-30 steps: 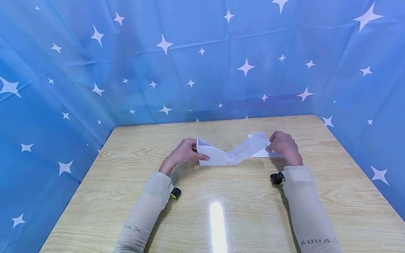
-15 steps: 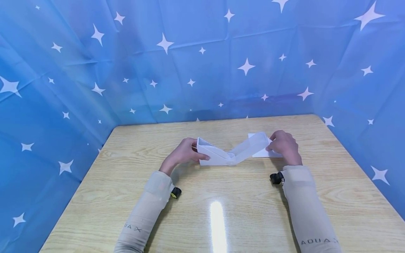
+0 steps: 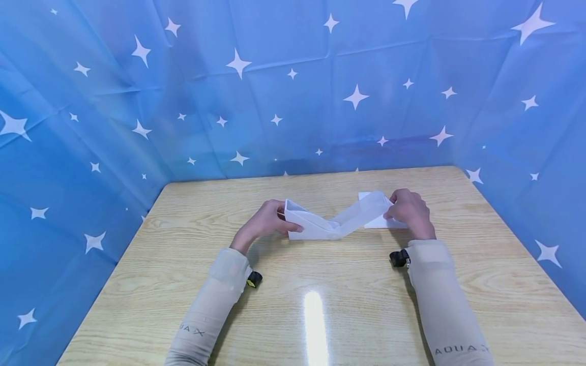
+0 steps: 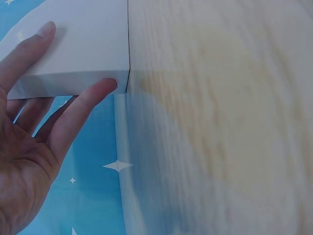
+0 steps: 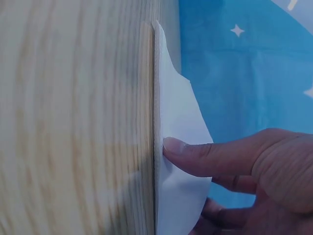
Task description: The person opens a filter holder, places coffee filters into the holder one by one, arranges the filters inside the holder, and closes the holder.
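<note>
In the head view my left hand [image 3: 271, 219] grips the tall left end of a white box [image 3: 310, 229] with a slanted open top. Its thumb lies along the near wall and its fingers pass behind. In the left wrist view, thumb and index finger press on the box [image 4: 88, 49]. A translucent flap [image 3: 359, 212] tilts up to the right from the box's low end. My right hand [image 3: 410, 212] holds a white stack of paper [image 3: 377, 222] on the table. In the right wrist view the thumb is on the paper [image 5: 183, 112], with the other fingers partly hidden behind it.
A light wood table [image 3: 357, 290] lies under both hands. Behind it hangs a blue curtain with white stars [image 3: 293, 101]. The flap's raised end overlaps the paper stack in the head view. Small black wrist devices sit by both sleeves.
The right hand and wrist have shifted very slightly to the left. The left hand, the box and its flap stay in place.
</note>
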{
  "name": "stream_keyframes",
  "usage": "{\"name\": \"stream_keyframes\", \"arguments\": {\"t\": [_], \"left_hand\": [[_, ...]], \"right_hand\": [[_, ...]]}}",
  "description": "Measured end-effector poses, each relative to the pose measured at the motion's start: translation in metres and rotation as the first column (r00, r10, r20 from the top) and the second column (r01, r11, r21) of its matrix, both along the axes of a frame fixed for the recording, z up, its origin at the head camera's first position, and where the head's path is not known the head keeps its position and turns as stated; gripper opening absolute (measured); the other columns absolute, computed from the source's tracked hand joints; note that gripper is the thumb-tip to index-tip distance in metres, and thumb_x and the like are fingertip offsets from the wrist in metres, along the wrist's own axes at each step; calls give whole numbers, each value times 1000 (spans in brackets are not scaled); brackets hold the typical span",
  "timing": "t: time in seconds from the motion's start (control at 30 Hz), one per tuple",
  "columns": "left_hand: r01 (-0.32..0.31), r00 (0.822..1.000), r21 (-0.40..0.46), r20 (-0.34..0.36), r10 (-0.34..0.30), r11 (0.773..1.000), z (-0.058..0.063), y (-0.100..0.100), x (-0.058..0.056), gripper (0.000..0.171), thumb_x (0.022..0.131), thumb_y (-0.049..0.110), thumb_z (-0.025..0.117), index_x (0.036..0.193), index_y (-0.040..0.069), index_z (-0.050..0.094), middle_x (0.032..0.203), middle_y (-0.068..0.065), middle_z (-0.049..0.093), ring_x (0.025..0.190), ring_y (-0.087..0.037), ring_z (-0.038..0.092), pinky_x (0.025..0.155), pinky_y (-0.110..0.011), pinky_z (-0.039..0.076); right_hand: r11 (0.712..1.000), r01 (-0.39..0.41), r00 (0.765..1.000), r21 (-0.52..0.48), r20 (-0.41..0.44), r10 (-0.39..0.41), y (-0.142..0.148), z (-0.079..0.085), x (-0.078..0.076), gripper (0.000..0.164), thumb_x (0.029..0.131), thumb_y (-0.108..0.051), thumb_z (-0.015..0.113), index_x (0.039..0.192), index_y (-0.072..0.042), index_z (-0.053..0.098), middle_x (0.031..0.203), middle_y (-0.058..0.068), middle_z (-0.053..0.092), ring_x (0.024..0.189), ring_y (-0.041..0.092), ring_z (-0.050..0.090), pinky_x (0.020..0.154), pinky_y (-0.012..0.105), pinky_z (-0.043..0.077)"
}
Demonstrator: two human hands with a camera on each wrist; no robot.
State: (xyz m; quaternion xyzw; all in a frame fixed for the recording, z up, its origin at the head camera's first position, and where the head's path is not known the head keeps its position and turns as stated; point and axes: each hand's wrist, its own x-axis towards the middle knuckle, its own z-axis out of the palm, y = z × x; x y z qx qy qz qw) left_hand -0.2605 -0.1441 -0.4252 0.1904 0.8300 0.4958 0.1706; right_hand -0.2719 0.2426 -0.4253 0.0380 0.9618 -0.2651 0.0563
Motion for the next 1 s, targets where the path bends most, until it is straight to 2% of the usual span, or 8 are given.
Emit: {"name": "stream_keyframes", "arguments": {"t": [0.23,0.53,0.73,1.0], "left_hand": [[5,1000,-2,-12,-5,1000,-1,0,-1,38,84,20,89,118,14,74,111,-9,77,92,-21,74,73,-45,66],[-4,1000,-5,-10,4,1000,-2,0,0,37,84,20,88,118,16,74,110,-7,77,91,-21,75,73,-44,66],[0,1000,-1,0,0,1000,-1,0,0,37,84,20,88,118,16,74,111,-7,77,92,-21,75,74,-44,66],[-2,1000,12,11,2,1000,-1,0,0,38,84,19,88,118,15,74,111,-8,76,93,-22,75,75,-45,66]], "right_hand": [[1000,-7,1000,2,7,7,-1,-2,-1,32,87,-12,77,111,3,63,107,24,63,83,34,52,67,41,44],[999,-12,999,-35,36,13,0,-1,-2,62,88,-11,76,139,7,46,127,32,58,93,39,54,72,46,48],[998,-28,999,-62,35,30,3,-2,-2,55,89,-10,75,135,12,55,134,35,57,107,45,57,84,55,52],[995,-66,997,-81,42,69,6,-2,-3,50,95,-9,65,138,13,52,136,36,55,112,49,56,88,60,51]]}}
